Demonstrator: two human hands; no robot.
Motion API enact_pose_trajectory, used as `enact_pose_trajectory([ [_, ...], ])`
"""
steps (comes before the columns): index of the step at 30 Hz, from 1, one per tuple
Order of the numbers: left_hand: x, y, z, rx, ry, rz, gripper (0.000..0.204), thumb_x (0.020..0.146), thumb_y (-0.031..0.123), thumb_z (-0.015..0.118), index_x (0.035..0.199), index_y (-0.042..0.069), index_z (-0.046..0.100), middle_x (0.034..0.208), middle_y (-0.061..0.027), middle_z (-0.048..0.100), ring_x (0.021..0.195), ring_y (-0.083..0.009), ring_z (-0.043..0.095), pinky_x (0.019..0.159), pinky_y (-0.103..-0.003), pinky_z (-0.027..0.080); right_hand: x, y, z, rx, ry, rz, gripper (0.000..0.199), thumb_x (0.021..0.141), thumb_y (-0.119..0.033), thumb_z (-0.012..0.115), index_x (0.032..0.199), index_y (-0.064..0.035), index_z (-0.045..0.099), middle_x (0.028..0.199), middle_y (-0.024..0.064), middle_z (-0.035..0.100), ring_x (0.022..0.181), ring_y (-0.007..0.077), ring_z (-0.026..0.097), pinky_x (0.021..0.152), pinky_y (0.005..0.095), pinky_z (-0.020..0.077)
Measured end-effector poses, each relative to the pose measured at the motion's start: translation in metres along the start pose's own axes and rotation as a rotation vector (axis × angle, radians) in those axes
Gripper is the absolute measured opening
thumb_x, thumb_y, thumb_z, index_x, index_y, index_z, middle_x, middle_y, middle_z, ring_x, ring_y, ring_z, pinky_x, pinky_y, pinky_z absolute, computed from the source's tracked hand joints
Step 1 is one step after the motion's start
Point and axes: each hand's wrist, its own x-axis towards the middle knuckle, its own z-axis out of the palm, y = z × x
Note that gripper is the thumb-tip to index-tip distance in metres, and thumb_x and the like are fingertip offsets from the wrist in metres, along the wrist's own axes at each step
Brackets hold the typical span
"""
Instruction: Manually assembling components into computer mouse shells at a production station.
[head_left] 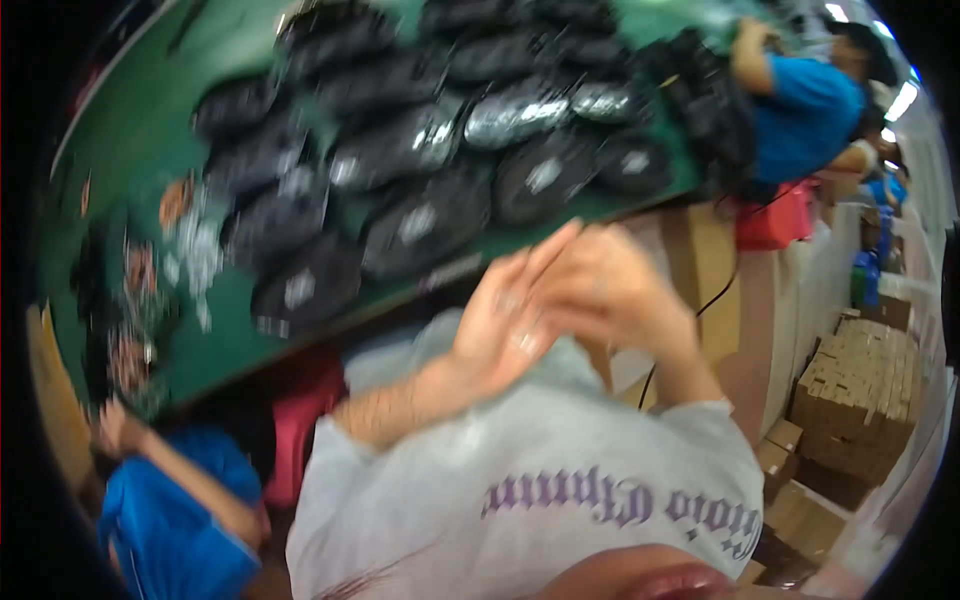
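Observation:
My left hand [500,325] is held in front of my body, palm up with fingers stretched out. Over it lies my right hand [605,285], its fingers laid across the left palm and fingers. Both are a little blurred, and no object shows clearly between them. Just beyond the hands, along the table's near edge, lie black oval pouches with pale labels, the closest being a black pouch [545,185] and another black pouch [425,225]. Neither hand touches them. Behind these sits a pouch in shiny clear plastic [515,115].
Several more pouches fill the green table [200,365] in rows. Clear plastic bags [195,250] and small orange-brown parts lie at left. A person in blue [185,510] works at lower left, another person in blue [805,115] at upper right beside a black pile [700,95]. Cardboard boxes [860,390] stand at right.

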Motion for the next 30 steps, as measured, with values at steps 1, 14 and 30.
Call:
enact_pose_trajectory([
  [1,-0.002,-0.003,0.022,0.142,0.209,0.014,0.057,0.102,0.033,0.027,0.153,0.008,0.028,0.148,-0.0034,0.042,0.127,-0.0142,0.047,0.104,-0.030,0.039,-0.002,0.008,-0.002,0.027,0.004,-0.015,0.022,0.071,-0.017,0.077,0.091,-0.0127,0.068,0.097,0.0006,0.065,0.091,0.0221,0.060,0.074,0.0369,0.0434],
  [14,0.005,-0.011,0.017,0.338,0.207,-0.001,0.045,0.104,0.029,0.032,0.137,0.000,0.044,0.135,-0.0131,0.052,0.124,-0.0228,0.053,0.106,-0.038,0.042,-0.028,-0.012,-0.004,-0.297,0.151,-0.113,0.016,0.079,-0.015,0.071,0.093,-0.0092,0.066,0.095,0.0022,0.063,0.089,0.0209,0.060,0.074,0.0332,0.0469],
  [30,0.001,-0.007,0.005,0.342,0.124,-0.256,0.054,0.104,0.038,0.028,0.138,-0.003,0.039,0.137,-0.0202,0.050,0.128,-0.0318,0.050,0.111,-0.045,0.038,-0.026,-0.016,-0.033,0.044,-0.200,0.055,0.015,0.077,-0.018,0.071,0.088,-0.0078,0.074,0.094,0.0051,0.062,0.093,0.0236,0.058,0.080,0.0369,0.0488],
])
